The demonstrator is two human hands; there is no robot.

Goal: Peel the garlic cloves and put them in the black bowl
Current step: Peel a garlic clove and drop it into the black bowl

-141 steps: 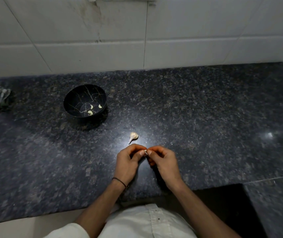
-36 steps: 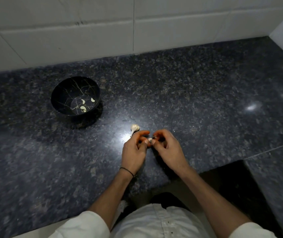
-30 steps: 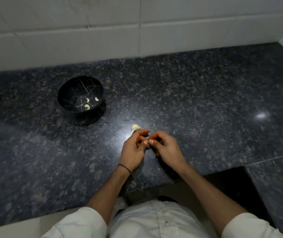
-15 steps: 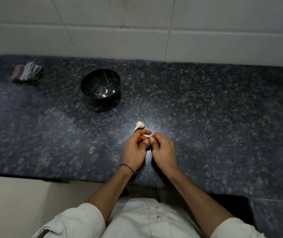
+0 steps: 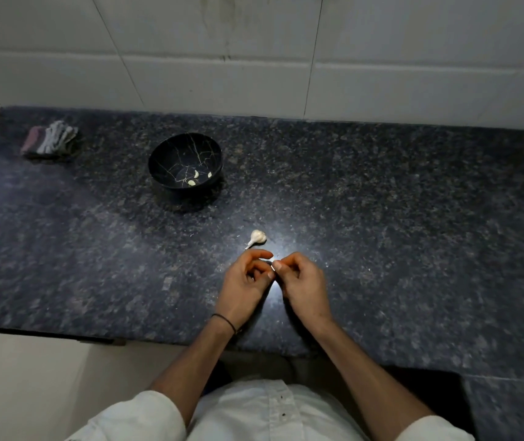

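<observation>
My left hand (image 5: 246, 283) and my right hand (image 5: 302, 281) meet fingertip to fingertip low over the dark granite counter (image 5: 381, 233). Between them they pinch a small pale garlic clove (image 5: 274, 261), mostly hidden by the fingers. A small piece of a garlic bulb (image 5: 256, 237) with a thin stem lies on the counter just beyond my hands. The black bowl (image 5: 162, 160) with gold crack lines stands further back to the left. Three peeled cloves (image 5: 194, 177) lie in its bottom.
A folded striped cloth (image 5: 51, 141) lies at the far left by the white tiled wall (image 5: 254, 58). The counter's front edge runs just below my wrists, with a dark cut-out at the lower right.
The view has swung left, bringing the cloth into sight. My hands have stayed together on the clove near the bulb, with the fingertips shifting slightly.
</observation>
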